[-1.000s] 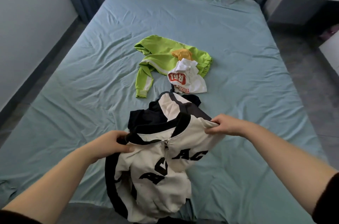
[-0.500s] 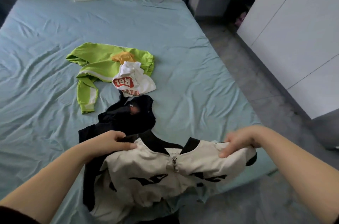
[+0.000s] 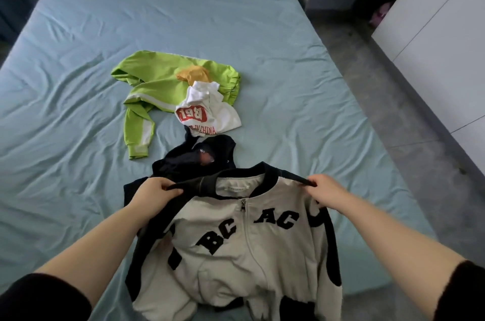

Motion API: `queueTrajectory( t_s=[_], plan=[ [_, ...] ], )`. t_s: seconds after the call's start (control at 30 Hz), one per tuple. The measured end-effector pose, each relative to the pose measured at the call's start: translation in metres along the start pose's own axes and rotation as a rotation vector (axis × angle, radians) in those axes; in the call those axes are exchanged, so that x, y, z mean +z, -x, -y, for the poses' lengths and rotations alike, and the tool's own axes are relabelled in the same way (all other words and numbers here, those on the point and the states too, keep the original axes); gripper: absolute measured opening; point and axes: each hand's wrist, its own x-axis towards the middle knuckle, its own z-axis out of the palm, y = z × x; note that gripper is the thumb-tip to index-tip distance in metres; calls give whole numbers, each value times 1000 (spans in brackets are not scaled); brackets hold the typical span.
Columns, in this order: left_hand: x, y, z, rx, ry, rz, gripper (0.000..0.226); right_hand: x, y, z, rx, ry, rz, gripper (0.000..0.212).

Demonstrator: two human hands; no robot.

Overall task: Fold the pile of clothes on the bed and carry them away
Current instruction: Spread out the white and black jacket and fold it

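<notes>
You are holding up the cream jacket (image 3: pixel 244 247) at lower centre of the frame, left hand (image 3: pixel 154 193) and right hand (image 3: pixel 326 193) each pinched on a shoulder. Next, I judge: lay it flat on the bed (image 3: pixel 65 58) to fold.

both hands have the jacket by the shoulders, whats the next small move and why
Probably lower the jacket flat onto the bare sheet to the left. The left hand and right hand hold it up by the shoulders, zipped, its hem bunched at the bed edge, and a dark garment lies just behind it.
</notes>
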Motion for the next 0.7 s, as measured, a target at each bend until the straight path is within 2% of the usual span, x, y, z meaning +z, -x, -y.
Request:
queueTrajectory(
  t_s=[0.1,0.17,0.23,0.33,0.47,0.53,0.57,0.63,0.7],
  plan=[
    [17,-35,18,-49,-51,-60,21,15,-46,10,-11,33,-42,26],
    [31,-60,32,-74,-64,-72,18,31,-78,15,-30,57,-79,28],
    [47,-87,48,-119,-45,-69,15,51,-113,17,-27,52,-101,22],
    [69,-122,70,-205,-8,-107,23,84,-163,15,-5,5,-126,16],
    [91,-159,90,-204,27,-264,67,125,-218,3,-18,63,-95,15],
    [98,-177,94,-249,0,-287,75,146,-235,1,-28,72,-48,14],
    [101,-187,95,-272,-88,-272,76,156,-243,2,-31,58,-32,18],
    [105,-203,99,-293,-339,-237,80,171,-254,8,-23,65,-24,40],
    [103,-216,102,-345,-371,-184,97,179,-253,20,17,169,-104,56]
  ],
)
